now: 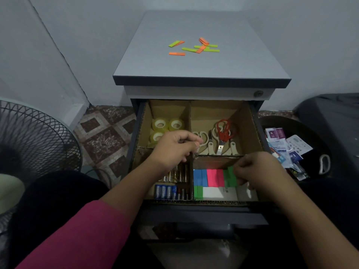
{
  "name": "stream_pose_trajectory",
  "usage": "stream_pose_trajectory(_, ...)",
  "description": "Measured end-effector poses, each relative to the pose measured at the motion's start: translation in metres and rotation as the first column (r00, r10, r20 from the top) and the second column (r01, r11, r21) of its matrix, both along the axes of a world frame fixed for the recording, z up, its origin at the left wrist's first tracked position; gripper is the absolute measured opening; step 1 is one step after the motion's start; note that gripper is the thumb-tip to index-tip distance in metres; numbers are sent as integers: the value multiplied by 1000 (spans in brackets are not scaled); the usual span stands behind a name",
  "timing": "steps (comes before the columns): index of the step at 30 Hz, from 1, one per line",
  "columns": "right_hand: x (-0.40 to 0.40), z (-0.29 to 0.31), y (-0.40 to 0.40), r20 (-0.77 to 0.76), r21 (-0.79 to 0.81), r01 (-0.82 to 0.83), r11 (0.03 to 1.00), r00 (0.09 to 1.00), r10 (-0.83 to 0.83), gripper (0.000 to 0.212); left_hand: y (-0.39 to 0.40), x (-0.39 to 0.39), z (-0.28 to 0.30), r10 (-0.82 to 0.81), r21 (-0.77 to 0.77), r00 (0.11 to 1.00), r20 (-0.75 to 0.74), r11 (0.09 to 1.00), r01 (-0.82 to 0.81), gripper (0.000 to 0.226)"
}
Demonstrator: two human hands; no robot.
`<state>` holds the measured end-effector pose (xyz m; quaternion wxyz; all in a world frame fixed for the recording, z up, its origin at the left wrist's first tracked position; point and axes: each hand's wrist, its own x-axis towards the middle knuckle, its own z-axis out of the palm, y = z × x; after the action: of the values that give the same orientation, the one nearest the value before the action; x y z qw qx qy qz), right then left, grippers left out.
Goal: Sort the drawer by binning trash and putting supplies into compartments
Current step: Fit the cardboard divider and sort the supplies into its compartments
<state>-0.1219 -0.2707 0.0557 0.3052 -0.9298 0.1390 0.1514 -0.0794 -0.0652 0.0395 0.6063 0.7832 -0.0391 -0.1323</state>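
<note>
A person sorts an open cardboard-divided drawer (196, 199) under a grey-topped cabinet (202, 63). The right hand (252, 169) pinches a green sticky-note pad (230, 176) at the right end of a row of blue, pink and green pads in the front right compartment. The left hand (174, 148) hovers with fingers curled over the centre divider, beside the cream-handled scissors (206, 142); whether it holds anything cannot be told. Clear tape rolls (167, 126) fill the back left compartment, gold and blue batteries (171, 184) the front left. Orange and green paper strips (194, 47) lie loose on the cabinet top, while torn wrappers (285, 146) sit in the dark round bin (318, 140) at right. To seat the pad well, it should likely be lowered flat against its green neighbour, edges squared, without nudging the pink pads out of line.
</note>
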Motion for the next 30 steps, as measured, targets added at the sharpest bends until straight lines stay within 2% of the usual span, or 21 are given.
stream_pose_trajectory(2,0,-6,2,1,22,18,1000,1000,-18,21,-1,0,0,0,4,1000,0,1000,0,14)
stream_pose_trajectory(10,3,-26,8,57,-105,-45,993,997,51,29,-1,0,1,3,17,1000,6,1000,-3,14)
stream_pose_trajectory(18,4,-29,10,80,-220,-102,970,989,123,21,-1,-1,2,-4,32,1000,13,999,4,15)
stream_pose_trajectory(22,3,-27,5,78,-212,-110,971,989,129,19,-5,-6,3,-26,53,995,92,998,22,16)
stream_pose_trajectory(24,2,-24,1,76,-218,-134,967,985,153,17,-8,-11,4,-52,75,982,179,996,39,15)
stream_pose_trajectory(25,2,-22,-1,69,-228,-153,962,983,172,15,-9,-15,4,-112,144,960,258,987,77,15)
stream_pose_trajectory(27,0,-18,-5,56,-260,-203,944,973,224,11,-12,-20,3,-367,426,826,428,888,174,20)
stream_pose_trajectory(28,-1,-17,-6,54,-277,-229,933,966,253,15,-15,-23,3,-533,588,718,448,781,213,26)
stream_pose_trajectory(30,-2,-15,-7,47,-279,-269,922,955,293,23,-25,-28,2,-769,841,556,317,499,209,35)
